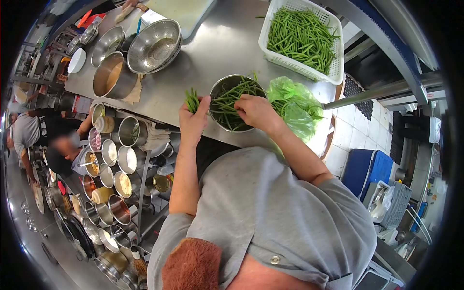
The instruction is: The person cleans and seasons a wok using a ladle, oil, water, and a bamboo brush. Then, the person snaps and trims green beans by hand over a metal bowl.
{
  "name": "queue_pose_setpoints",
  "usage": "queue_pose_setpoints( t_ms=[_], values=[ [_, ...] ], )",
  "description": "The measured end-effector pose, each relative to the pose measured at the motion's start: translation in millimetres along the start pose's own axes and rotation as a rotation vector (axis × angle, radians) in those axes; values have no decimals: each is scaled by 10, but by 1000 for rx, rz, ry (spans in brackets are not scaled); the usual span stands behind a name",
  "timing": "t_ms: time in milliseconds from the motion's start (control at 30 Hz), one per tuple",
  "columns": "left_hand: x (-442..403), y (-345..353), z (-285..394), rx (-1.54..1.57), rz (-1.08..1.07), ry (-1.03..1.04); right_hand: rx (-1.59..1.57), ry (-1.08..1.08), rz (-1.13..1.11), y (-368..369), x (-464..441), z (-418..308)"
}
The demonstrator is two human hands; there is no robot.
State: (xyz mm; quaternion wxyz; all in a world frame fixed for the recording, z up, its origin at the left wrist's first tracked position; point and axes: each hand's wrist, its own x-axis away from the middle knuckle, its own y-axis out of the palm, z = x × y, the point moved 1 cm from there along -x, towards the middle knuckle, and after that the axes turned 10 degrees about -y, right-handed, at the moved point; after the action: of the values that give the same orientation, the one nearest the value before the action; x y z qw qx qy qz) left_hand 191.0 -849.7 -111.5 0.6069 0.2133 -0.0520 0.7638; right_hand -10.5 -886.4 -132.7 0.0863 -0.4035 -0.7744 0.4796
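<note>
My left hand (194, 118) is closed around a small bunch of green beans (192, 100), just left of a round metal bowl (216, 126). Over the bowl's right side, my right hand (254, 112) has its fingers pinched together at the green beans (231, 102) lying inside; what the fingertips hold is partly hidden. Right of the bowl, touching or nearly touching it, lies a pale green plastic bag (299, 121) with more green beans in it.
A white perforated basket (301, 69) full of green beans stands at the back right. A metal colander (155, 46) and a deep pot (113, 79) sit at the left. Several containers of ingredients line the left, where another person (36, 130) is. A blue cooler (367, 169) stands right.
</note>
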Motion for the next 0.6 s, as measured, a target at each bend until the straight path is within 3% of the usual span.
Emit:
queue_pose_setpoints(
  t_ms=[133, 367, 533, 600],
  values=[
    [-24, 20, -25, -117, -33, 52, 152, 41, -88, 43, -4, 10],
    [-62, -9, -104, -237, -24, 182, 148, 83, -212, -32, -1, -68],
    [13, -1, 0, -210, -31, 81, -259, 138, 143, -181, 88, 42],
    [35, 84, 24, -200, -55, 68, -381, 179, 139, -225, 73, 53]
  ],
)
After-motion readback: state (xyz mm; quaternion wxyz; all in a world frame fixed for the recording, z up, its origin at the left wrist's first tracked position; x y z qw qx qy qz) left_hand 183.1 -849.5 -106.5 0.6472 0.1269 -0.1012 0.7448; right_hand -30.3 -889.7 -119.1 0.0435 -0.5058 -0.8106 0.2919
